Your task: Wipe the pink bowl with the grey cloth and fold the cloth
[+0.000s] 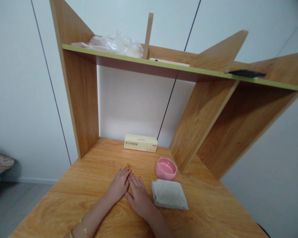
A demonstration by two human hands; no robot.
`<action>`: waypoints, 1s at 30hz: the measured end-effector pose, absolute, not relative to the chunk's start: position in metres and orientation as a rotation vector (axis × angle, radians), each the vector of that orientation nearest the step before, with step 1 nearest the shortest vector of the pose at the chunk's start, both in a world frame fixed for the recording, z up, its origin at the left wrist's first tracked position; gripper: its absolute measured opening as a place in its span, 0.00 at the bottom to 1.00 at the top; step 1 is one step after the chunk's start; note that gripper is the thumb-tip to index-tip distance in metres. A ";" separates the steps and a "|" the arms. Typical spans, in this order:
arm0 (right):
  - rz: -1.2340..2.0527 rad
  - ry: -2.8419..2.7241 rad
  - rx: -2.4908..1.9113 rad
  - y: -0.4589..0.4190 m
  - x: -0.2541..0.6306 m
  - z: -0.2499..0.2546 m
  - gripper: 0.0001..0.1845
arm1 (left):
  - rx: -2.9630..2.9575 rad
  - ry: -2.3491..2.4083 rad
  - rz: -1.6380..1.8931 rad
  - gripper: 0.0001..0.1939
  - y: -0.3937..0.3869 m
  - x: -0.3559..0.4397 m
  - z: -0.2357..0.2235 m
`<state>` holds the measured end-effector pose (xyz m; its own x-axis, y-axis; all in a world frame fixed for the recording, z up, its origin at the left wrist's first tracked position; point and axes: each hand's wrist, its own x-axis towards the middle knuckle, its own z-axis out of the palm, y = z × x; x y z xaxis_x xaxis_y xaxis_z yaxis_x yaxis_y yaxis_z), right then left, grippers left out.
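My left hand (119,185) lies flat on the wooden desk (89,185), fingers stretched out and holding nothing. Beside it rests my right hand (138,195), also flat, its fingertips close to those of the left. A folded grey cloth (170,194) lies just to the right of my right hand. Behind the cloth stands a pink bowl (166,169) with an angular rim; its inside looks bare. Farther back, a long cream box (140,143) with printed lettering sits near the wall.
Above the desk runs a shelf (169,71) with upright dividers. It carries a crumpled clear plastic bag (116,45) at left and a dark flat object (247,73) at right. A wooden upright panel (203,122) stands right of the box. Patterned fabric (0,165) shows at far left.
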<state>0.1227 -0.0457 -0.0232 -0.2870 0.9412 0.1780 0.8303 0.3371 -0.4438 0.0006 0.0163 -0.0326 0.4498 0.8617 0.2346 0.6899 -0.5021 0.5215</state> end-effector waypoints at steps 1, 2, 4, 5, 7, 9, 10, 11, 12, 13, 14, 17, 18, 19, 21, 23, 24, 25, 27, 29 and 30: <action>0.373 -2.202 -1.561 -0.046 0.123 -0.023 0.30 | 2.354 1.319 0.682 0.25 0.016 0.001 -0.033; 0.373 -2.201 -1.564 -0.046 0.123 -0.023 0.30 | 2.353 1.321 0.683 0.25 0.016 0.001 -0.033; 0.375 -2.200 -1.569 -0.045 0.123 -0.023 0.30 | 2.354 1.323 0.687 0.25 0.016 0.001 -0.033; 0.375 -2.200 -1.570 -0.045 0.123 -0.023 0.30 | 2.356 1.324 0.688 0.25 0.016 0.001 -0.033; 0.369 -2.198 -1.567 -0.045 0.123 -0.024 0.30 | 2.358 1.326 0.690 0.25 0.016 0.001 -0.034; 0.363 -2.199 -1.563 -0.046 0.123 -0.024 0.30 | 2.362 1.326 0.689 0.25 0.016 0.001 -0.034; 0.361 -2.200 -1.563 -0.046 0.122 -0.024 0.30 | 2.363 1.327 0.689 0.25 0.017 0.001 -0.034; 0.359 -2.201 -1.567 -0.047 0.122 -0.024 0.30 | 2.364 1.327 0.690 0.25 0.017 0.001 -0.035; 0.354 -2.201 -1.573 -0.047 0.121 -0.022 0.30 | 2.365 1.327 0.691 0.25 0.018 0.000 -0.035; 0.343 -2.202 -1.578 -0.047 0.120 -0.020 0.30 | 2.366 1.326 0.692 0.25 0.018 0.000 -0.036; 0.324 -2.206 -1.581 -0.047 0.120 -0.016 0.30 | 2.367 1.325 0.695 0.25 0.018 0.000 -0.036; 0.231 -2.205 -1.620 -0.041 0.127 0.007 0.27 | 2.366 1.329 0.710 0.25 0.017 0.000 -0.034; 0.190 -2.182 -1.676 -0.038 0.133 0.017 0.25 | 2.367 1.328 0.728 0.25 0.015 0.000 -0.031; 0.142 -2.133 -1.766 -0.035 0.140 0.028 0.22 | 2.368 1.324 0.756 0.24 0.013 0.001 -0.028; 0.008 -1.955 -2.054 -0.027 0.161 0.048 0.19 | 2.376 1.302 0.824 0.19 0.008 0.002 -0.020; -0.056 -1.808 -2.205 -0.022 0.187 0.063 0.20 | 2.393 1.275 0.847 0.14 0.002 0.004 -0.011; -0.069 -1.747 -2.274 -0.020 0.201 0.067 0.20 | 2.407 1.262 0.827 0.14 -0.002 0.006 -0.007; -0.070 -1.686 -2.344 -0.018 0.215 0.070 0.20 | 2.425 1.247 0.797 0.15 -0.005 0.007 -0.004; -0.045 -1.593 -2.466 -0.017 0.240 0.070 0.20 | 2.474 1.193 0.719 0.18 -0.011 0.010 0.000; 0.026 -1.556 -2.542 -0.015 0.259 0.065 0.20 | 2.535 1.128 0.630 0.21 -0.017 0.014 0.002; 0.073 -1.555 -2.564 -0.014 0.267 0.061 0.20 | 2.569 1.098 0.577 0.22 -0.020 0.015 0.002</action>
<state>0.2668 -0.0141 0.0613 0.4638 0.8854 0.0317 0.8785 -0.4549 -0.1461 0.0153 -0.0202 0.0017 0.6296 0.7364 0.2474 0.6211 -0.6685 0.4091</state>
